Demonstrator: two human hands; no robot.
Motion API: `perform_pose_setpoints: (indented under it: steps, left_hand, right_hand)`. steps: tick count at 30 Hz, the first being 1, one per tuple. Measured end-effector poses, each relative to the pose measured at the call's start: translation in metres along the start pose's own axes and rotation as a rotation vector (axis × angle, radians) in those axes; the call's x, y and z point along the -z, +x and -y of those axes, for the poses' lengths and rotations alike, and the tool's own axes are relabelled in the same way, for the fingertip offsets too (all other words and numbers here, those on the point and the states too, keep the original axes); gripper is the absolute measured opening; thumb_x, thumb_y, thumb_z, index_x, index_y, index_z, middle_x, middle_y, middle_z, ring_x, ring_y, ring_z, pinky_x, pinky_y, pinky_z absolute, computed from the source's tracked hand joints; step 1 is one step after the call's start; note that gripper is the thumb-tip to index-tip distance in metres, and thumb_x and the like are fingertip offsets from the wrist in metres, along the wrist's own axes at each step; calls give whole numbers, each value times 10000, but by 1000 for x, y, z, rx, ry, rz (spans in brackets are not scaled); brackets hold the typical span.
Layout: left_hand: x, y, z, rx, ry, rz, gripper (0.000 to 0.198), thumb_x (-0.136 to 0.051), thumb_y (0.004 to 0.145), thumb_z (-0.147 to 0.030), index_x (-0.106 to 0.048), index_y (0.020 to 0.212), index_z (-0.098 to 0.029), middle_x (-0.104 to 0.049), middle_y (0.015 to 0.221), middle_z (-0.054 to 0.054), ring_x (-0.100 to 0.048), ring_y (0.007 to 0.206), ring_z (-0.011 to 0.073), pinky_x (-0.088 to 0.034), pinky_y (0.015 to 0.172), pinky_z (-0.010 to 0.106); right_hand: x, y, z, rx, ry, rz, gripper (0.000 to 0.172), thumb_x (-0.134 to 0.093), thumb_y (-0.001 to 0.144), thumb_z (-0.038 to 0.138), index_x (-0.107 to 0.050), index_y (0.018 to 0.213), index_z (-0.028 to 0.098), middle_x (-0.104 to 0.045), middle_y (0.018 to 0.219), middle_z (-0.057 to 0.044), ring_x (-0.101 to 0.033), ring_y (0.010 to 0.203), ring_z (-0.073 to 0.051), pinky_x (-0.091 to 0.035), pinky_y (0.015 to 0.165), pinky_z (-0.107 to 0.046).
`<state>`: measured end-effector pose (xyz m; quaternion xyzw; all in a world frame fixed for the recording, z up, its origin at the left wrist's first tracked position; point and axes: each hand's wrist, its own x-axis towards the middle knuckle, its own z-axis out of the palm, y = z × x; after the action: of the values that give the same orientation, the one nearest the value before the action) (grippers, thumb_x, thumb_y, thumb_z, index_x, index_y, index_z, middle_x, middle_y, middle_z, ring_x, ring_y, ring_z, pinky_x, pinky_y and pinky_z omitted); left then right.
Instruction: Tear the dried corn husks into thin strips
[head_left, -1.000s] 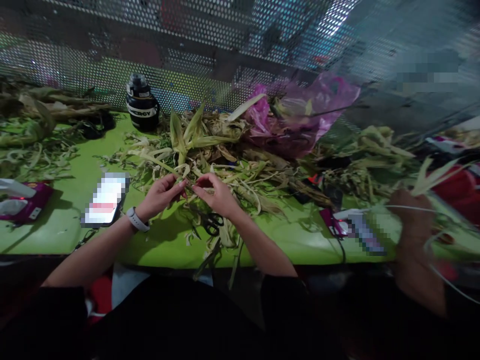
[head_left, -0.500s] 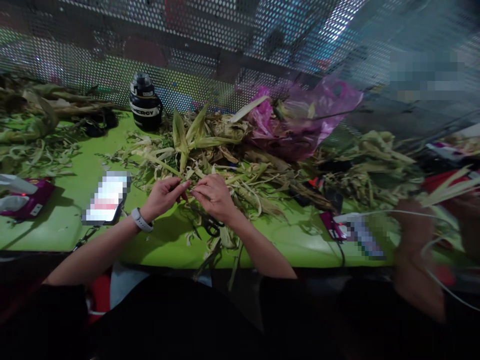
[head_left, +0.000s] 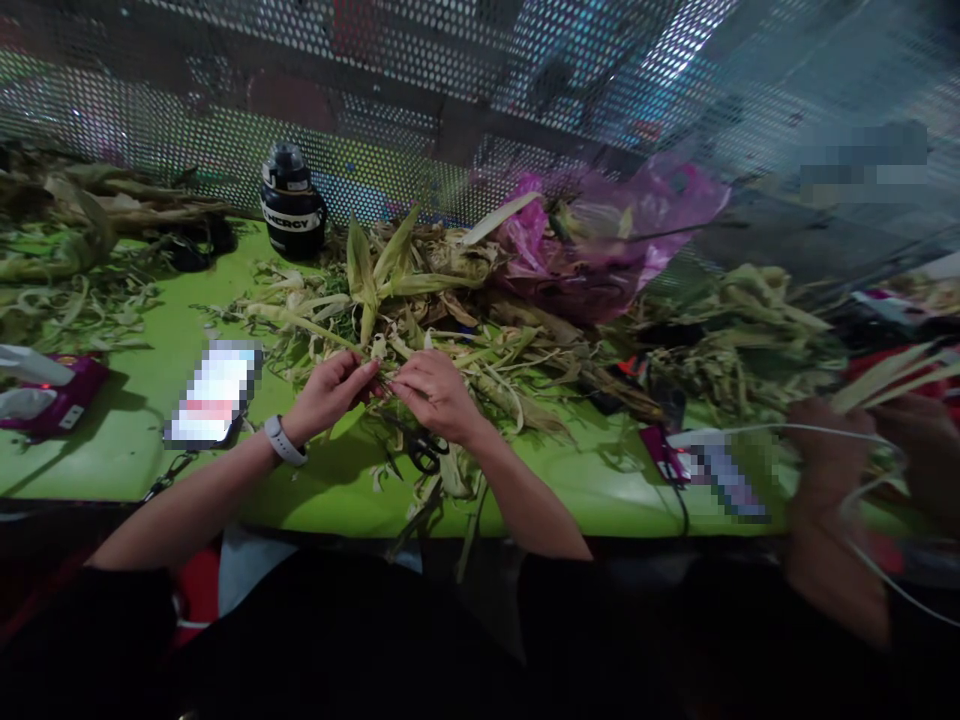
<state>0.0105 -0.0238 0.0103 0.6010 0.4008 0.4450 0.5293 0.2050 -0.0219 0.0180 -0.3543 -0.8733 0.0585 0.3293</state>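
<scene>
My left hand (head_left: pixel 328 392) and my right hand (head_left: pixel 433 392) meet over the near edge of a pile of dried corn husks (head_left: pixel 420 300) on a green table (head_left: pixel 135 440). Both hands have their fingers pinched together around a thin husk strip (head_left: pixel 380 378) held between them. A white watch (head_left: pixel 277 440) sits on my left wrist. Black scissors (head_left: pixel 424 452) lie on the table just below my right hand, among loose husk pieces.
A phone (head_left: pixel 214 392) lies left of my left hand. A black jar (head_left: pixel 292 205) stands at the back by the perforated metal screen (head_left: pixel 375 90). A pink plastic bag (head_left: pixel 600 240) lies behind the husks. Another person's hands (head_left: pixel 832 470) work husks at the right.
My hands have stayed together over the husk strip, with only small finger movements. The person at the right has shifted their hands and husks slightly.
</scene>
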Motion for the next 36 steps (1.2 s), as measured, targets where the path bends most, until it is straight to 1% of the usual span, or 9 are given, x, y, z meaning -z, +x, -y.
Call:
perform_pose_setpoints:
  steps: [3,6,13,18,22,26,30,34,36]
  left_hand:
    - [1,1,1,24,-38,8,440,-602,832,-533,-588,655,-130,-528,508,-6,-406,432,50,-292,401,189]
    - [3,2,4,77,-158,6,404,-616,832,-507,-603,702,-124,-594,585,18,-444,461,50,-316,422,183]
    - [5,4,11,126,-327,-10,403,-594,856,-475,-539,1119,-174,-651,600,-1,-546,496,95,-374,467,189]
    - [4,2,10,137,-276,31,358,-552,870,-516,-561,960,-169,-682,665,23,-611,561,126,-395,482,207]
    - [3,2,8,163,-195,63,348,-612,836,-489,-598,779,-146,-671,699,25,-565,541,88,-358,445,183]
    - [2,2,8,205,-359,74,283,-663,803,-430,-609,834,-155,-666,771,16,-576,601,83,-400,484,166]
    - [2,2,10,213,-463,109,231,-676,804,-366,-587,865,-162,-639,772,-7,-580,642,69,-453,578,163]
    - [1,3,16,108,-267,138,250,-600,867,-393,-566,955,-162,-623,752,-1,-593,652,90,-473,592,192]
    - [0,3,19,12,-104,82,265,-569,884,-412,-528,952,-159,-617,738,4,-609,645,106,-481,572,207]
  right_hand:
    - [0,-1,-1,12,-12,-1,241,-511,924,305,-682,794,196,-636,776,-49,-538,787,-175,-383,764,-350]
    - [-3,-2,-3,22,-42,-27,240,-514,923,304,-686,799,194,-640,767,-51,-541,763,-172,-384,734,-339]
    - [-10,-4,-11,-66,-8,-18,259,-489,929,319,-689,832,186,-644,778,-73,-551,758,-183,-418,718,-326]
    - [-9,-3,-11,-127,5,-67,241,-480,926,303,-674,849,183,-656,808,-82,-565,785,-190,-437,736,-323]
    - [-7,-2,-8,-167,25,-99,200,-481,919,290,-647,877,187,-657,832,-78,-574,813,-196,-443,764,-331]
    - [-7,-2,-4,-197,133,-138,164,-541,884,327,-608,888,178,-640,873,-73,-580,855,-192,-456,789,-326]
    - [-14,-2,-3,-330,369,-63,250,-611,841,417,-576,919,181,-646,871,-41,-609,805,-163,-482,759,-301]
    - [-21,-3,-5,-353,423,-55,252,-605,850,407,-594,954,178,-669,911,-47,-630,839,-164,-494,784,-303]
    - [-23,-4,-6,-310,333,-64,212,-582,872,377,-618,946,182,-686,920,-55,-631,847,-170,-491,799,-314]
